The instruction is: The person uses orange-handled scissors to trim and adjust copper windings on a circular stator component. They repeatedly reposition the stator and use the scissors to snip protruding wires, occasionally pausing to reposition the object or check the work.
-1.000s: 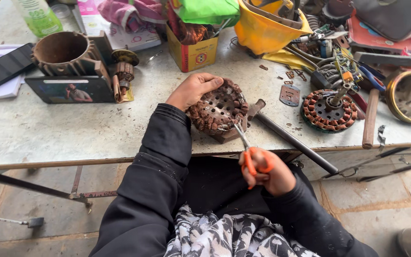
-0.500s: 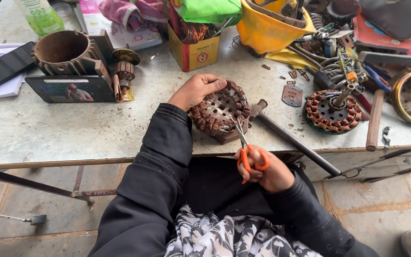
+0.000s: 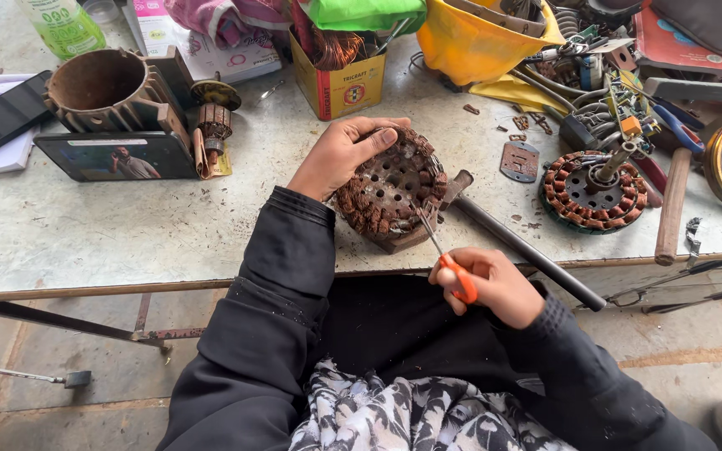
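The stator (image 3: 390,194) sits tilted at the counter's (image 3: 85,234) near edge, its rusty copper windings facing up. The left hand (image 3: 340,152) caps its far rim, fingers curled down on it; best to keep that grip firm so the core cannot rock. The right hand (image 3: 495,284) has its fingers closed round orange-handled scissors (image 3: 449,263), whose tips touch the near windings. Short snips close to the slots, blades angled away from the bracing fingers, seem safest. A second stator (image 3: 595,192) lies well apart to the right.
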